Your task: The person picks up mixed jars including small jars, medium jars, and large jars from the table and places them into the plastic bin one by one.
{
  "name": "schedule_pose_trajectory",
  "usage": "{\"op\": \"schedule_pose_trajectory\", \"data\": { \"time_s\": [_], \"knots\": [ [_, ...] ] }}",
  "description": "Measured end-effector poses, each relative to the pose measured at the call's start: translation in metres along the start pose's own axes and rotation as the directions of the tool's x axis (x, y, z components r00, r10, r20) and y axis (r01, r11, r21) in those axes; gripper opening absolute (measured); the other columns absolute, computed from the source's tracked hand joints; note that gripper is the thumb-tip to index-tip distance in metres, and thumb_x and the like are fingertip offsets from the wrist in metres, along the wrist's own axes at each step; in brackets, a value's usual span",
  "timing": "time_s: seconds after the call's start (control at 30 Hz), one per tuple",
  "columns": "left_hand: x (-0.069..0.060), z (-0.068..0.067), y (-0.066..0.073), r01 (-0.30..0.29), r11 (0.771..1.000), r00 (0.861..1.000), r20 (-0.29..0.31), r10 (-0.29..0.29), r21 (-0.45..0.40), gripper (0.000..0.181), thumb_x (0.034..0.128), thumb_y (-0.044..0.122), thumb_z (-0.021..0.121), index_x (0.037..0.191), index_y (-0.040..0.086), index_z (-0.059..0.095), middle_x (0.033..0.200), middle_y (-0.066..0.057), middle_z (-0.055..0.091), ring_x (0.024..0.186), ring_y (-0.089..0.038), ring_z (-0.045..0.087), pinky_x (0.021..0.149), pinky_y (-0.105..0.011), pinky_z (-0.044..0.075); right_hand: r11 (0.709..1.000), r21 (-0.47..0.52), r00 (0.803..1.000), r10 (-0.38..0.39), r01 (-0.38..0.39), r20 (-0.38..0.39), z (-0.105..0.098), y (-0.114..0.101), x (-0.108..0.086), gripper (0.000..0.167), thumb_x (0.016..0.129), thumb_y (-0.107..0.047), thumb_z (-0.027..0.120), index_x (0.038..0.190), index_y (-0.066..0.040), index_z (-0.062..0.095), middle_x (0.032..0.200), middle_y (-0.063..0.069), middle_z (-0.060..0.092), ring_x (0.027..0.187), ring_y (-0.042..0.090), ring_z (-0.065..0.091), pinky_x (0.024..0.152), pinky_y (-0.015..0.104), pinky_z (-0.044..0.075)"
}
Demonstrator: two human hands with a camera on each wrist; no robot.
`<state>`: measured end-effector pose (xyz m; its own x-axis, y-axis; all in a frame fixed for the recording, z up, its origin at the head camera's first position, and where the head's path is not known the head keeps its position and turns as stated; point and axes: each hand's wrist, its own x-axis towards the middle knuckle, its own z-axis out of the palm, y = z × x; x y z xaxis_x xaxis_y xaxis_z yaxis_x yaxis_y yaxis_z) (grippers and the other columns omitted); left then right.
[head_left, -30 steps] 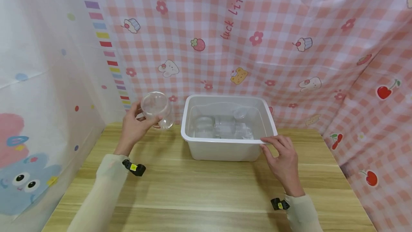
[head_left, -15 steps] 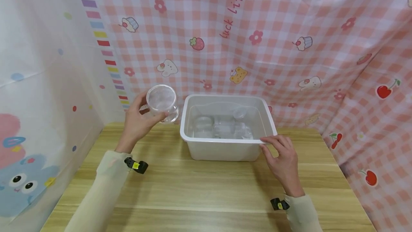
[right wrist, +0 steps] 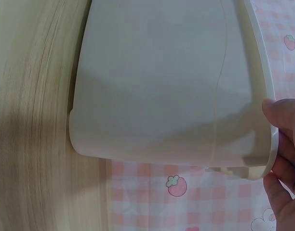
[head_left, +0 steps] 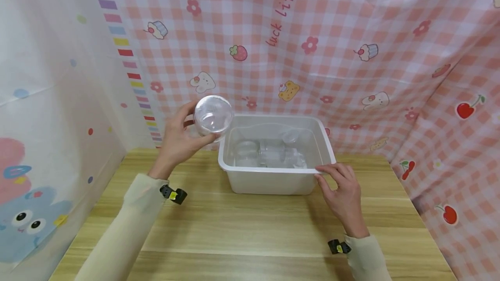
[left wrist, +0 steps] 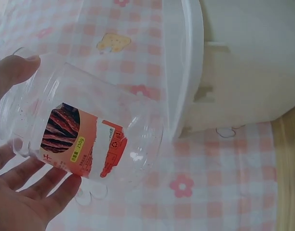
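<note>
My left hand (head_left: 177,138) grips a clear plastic jar (head_left: 213,115) by its neck end, up in the air at the bin's left rim. In the left wrist view a partly torn red label (left wrist: 65,137) marked 250g shows on the jar's side. The jar is tilted, its rounded base toward the bin. At the front right corner my right hand (head_left: 344,194) pinches the rim of the white plastic bin (head_left: 273,183), thumb outside and fingers over the edge. Several clear plastic containers (head_left: 269,153) lie inside the bin; their exact shapes are hard to make out.
The bin stands on a wood-grain table (head_left: 234,237) near its back edge. Behind it hangs a pink checked cloth (head_left: 336,77), and a white printed cloth (head_left: 50,112) hangs at the left.
My left hand has carried the jar up and to the right, from left of the bin to its left rim, tilting it on the way. My right hand and the bin stay put.
</note>
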<state>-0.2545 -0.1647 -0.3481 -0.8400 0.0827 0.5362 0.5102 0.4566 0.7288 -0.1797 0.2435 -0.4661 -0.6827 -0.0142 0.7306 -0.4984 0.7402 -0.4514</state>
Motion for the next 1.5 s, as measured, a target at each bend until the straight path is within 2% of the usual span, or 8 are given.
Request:
{"op": "schedule_pose_trajectory", "data": {
  "time_s": [0.33, 0.63, 0.8, 1.03, 1.23, 1.3, 1.37, 1.5],
  "knots": [
    [0.008, 0.019, 0.011, -0.067, 0.997, 0.995, 0.074, 0.065, 0.032, 0.092, 0.0664, 0.023, 0.097, 0.147, 0.022, 0.053, 0.137, -0.003, 0.062, 0.123, -0.018, 0.057, 0.103, -0.043, 0.053, 1.0, 0.0, 1.0, 0.0, 0.0, -0.014, 0.002, 0.002, -0.002, 0.024, 0.081, -0.005, 0.085, 0.104, -0.01, 0.079, 0.102, 0.008, 0.071, 0.094, 0.024, 0.055, 0.079, 0.027, 0.041],
    [0.017, 0.036, 0.01, -0.162, 0.985, 0.979, 0.136, 0.154, 0.05, 0.093, 0.0638, 0.02, 0.098, 0.146, 0.014, 0.055, 0.138, -0.006, 0.062, 0.117, -0.021, 0.059, 0.099, -0.04, 0.054, 1.0, -0.001, 1.0, 0.002, -0.002, -0.009, 0.002, 0.002, -0.001, 0.023, 0.082, -0.007, 0.085, 0.104, -0.009, 0.079, 0.103, 0.008, 0.072, 0.095, 0.024, 0.055, 0.079, 0.026, 0.041],
    [0.019, 0.042, 0.004, -0.209, 0.975, 0.961, 0.197, 0.192, 0.071, 0.093, 0.0643, 0.021, 0.098, 0.146, 0.016, 0.055, 0.141, -0.006, 0.061, 0.124, -0.022, 0.057, 0.105, -0.044, 0.052, 1.0, -0.003, 1.0, 0.002, -0.002, -0.008, 0.002, 0.001, -0.002, 0.024, 0.081, -0.007, 0.086, 0.104, -0.01, 0.079, 0.103, 0.007, 0.072, 0.094, 0.023, 0.055, 0.079, 0.025, 0.041],
    [0.022, 0.048, -0.003, -0.226, 0.968, 0.931, 0.316, 0.182, 0.108, 0.094, 0.0664, 0.016, 0.096, 0.149, 0.021, 0.052, 0.15, -0.003, 0.056, 0.138, -0.025, 0.051, 0.115, -0.051, 0.044, 1.0, -0.001, 1.0, 0.002, -0.002, -0.008, 0.002, 0.002, -0.001, 0.024, 0.082, -0.007, 0.086, 0.104, -0.01, 0.079, 0.104, 0.008, 0.072, 0.093, 0.022, 0.054, 0.079, 0.025, 0.04],
    [0.018, 0.05, -0.006, -0.281, 0.937, 0.863, 0.483, 0.152, 0.206, 0.1, 0.0714, 0.007, 0.091, 0.156, 0.024, 0.041, 0.16, -0.001, 0.043, 0.148, -0.027, 0.039, 0.119, -0.053, 0.04, 1.0, 0.01, 1.0, 0.004, -0.003, -0.008, 0.003, 0.001, -0.001, 0.023, 0.082, -0.006, 0.085, 0.104, -0.009, 0.079, 0.103, 0.008, 0.072, 0.093, 0.022, 0.054, 0.078, 0.025, 0.04],
    [0.015, 0.05, -0.008, -0.287, 0.929, 0.846, 0.517, 0.132, 0.233, 0.1, 0.0724, 0.004, 0.089, 0.157, 0.022, 0.039, 0.161, -0.004, 0.041, 0.149, -0.028, 0.036, 0.121, -0.053, 0.038, 1.0, 0.013, 1.0, 0.007, -0.007, -0.005, 0.002, 0.001, -0.001, 0.023, 0.082, -0.006, 0.085, 0.104, -0.009, 0.079, 0.104, 0.008, 0.072, 0.094, 0.022, 0.054, 0.079, 0.025, 0.04],
    [0.013, 0.049, -0.009, -0.269, 0.933, 0.842, 0.529, 0.108, 0.238, 0.098, 0.0734, 0.003, 0.088, 0.157, 0.019, 0.039, 0.162, -0.005, 0.039, 0.15, -0.029, 0.035, 0.122, -0.053, 0.036, 1.0, 0.014, 1.0, 0.006, -0.006, -0.006, 0.002, 0.0, -0.001, 0.023, 0.083, -0.007, 0.085, 0.104, -0.009, 0.079, 0.104, 0.009, 0.072, 0.094, 0.023, 0.055, 0.08, 0.025, 0.04],
    [0.008, 0.044, -0.011, -0.189, 0.958, 0.852, 0.521, 0.05, 0.217, 0.095, 0.0759, 0.004, 0.086, 0.157, 0.019, 0.039, 0.165, -0.008, 0.034, 0.154, -0.032, 0.029, 0.122, -0.057, 0.034, 1.0, 0.003, 1.0, -0.001, 0.001, -0.013, 0.001, 0.0, -0.001, 0.023, 0.082, -0.007, 0.085, 0.104, -0.009, 0.079, 0.104, 0.009, 0.072, 0.094, 0.024, 0.055, 0.08, 0.025, 0.041]
  ]
}}
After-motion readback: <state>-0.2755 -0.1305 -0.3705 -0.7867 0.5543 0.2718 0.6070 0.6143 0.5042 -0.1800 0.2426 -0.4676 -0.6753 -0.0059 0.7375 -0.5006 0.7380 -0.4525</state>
